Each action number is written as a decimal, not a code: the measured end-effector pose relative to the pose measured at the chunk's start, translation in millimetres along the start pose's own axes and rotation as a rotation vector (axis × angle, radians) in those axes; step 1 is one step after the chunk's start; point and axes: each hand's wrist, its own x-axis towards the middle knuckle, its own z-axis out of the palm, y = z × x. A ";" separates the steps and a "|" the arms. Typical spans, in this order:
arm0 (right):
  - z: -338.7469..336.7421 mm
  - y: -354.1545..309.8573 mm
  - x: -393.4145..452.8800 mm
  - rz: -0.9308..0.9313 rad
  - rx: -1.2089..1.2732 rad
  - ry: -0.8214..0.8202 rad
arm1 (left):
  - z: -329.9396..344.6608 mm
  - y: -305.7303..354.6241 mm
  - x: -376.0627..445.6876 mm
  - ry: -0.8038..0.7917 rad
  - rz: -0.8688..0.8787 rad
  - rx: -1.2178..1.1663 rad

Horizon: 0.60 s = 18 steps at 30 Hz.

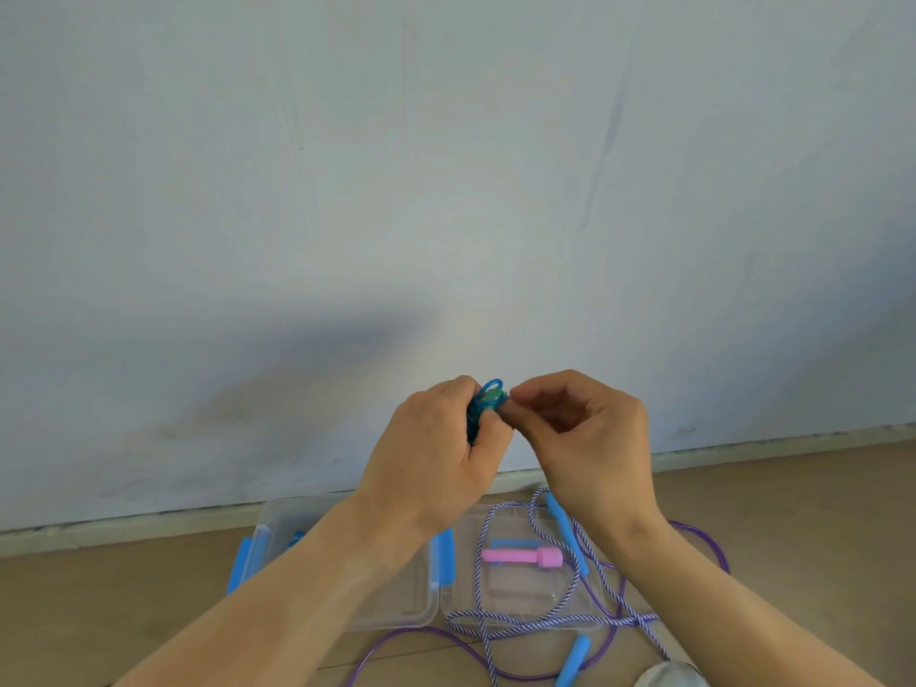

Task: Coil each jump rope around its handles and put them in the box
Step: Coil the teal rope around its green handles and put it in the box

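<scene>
I hold a coiled blue jump rope (483,406) up in front of the wall. My left hand (436,453) grips the bundle, most of which is hidden in my fist. My right hand (590,438) pinches the rope's loop at the top of the bundle. Below on the floor stands a clear plastic box (396,612) with blue latches. A purple-and-white braided rope (525,622) with blue handles (567,538) lies tangled over the clear lid (520,587). On that lid lies a pink handle (520,557). A thin purple rope (396,642) loops across the floor.
The wooden floor (793,513) meets a pale wall with a skirting edge just behind the box. A grey rounded object (669,676) shows at the bottom right edge. Another blue handle (572,659) lies on the floor near it.
</scene>
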 end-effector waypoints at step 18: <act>-37.1 8.2 26.9 0.553 0.370 -0.580 | -4.3 -10.4 -5.8 -0.183 0.201 0.159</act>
